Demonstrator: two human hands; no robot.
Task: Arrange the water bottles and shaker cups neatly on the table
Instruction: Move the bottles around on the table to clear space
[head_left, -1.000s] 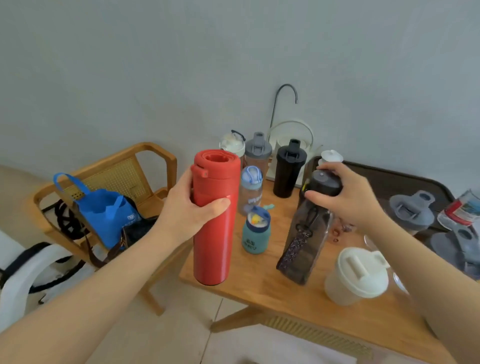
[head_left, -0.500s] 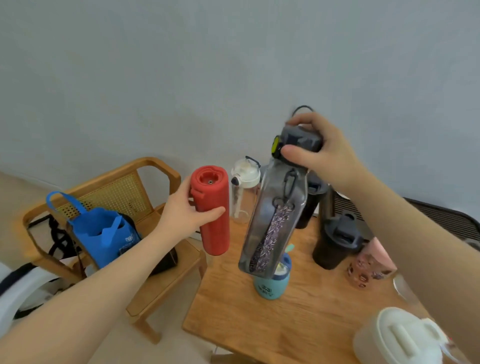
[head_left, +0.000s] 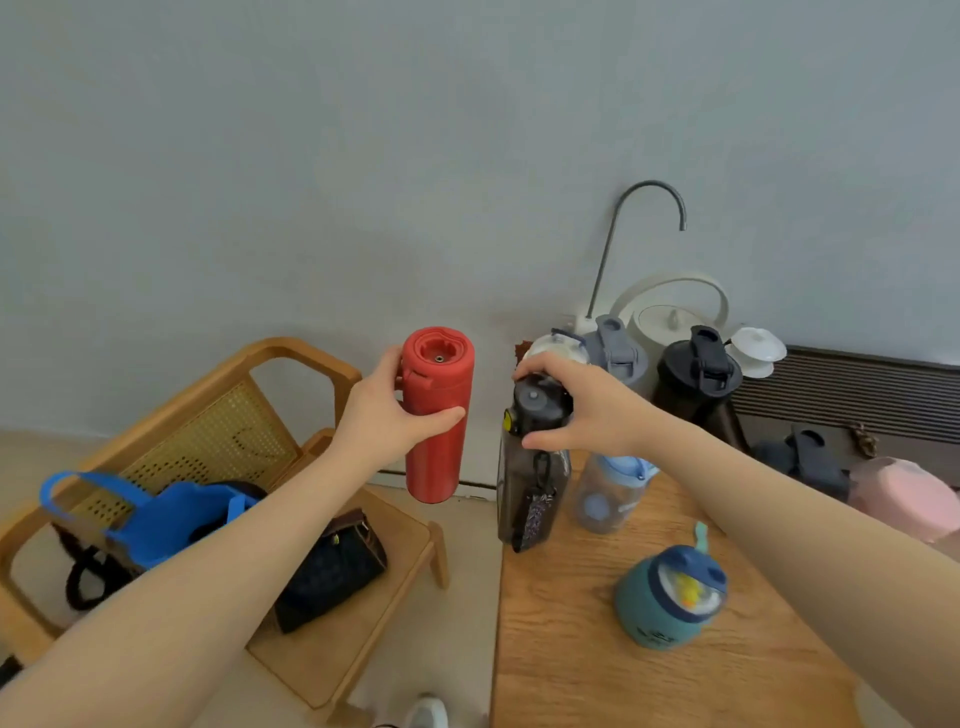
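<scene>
Red insulated flask: being held upright off the table's left edge, left hand clamped round mid-body; likely rigid, smooth. Smoky bottle: being gripped at the lid by right hand, at table corner.

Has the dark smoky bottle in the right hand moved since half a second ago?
Yes. The dark bottle has come down from above the teal cup to the table edge behind it.

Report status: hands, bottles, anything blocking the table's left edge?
Left hand holds red cylindrical bottle off the wooden table. Right hand grips cap of smoky translucent bottle at left edge. Clear blue-lidded bottle crowds beside it.
</scene>
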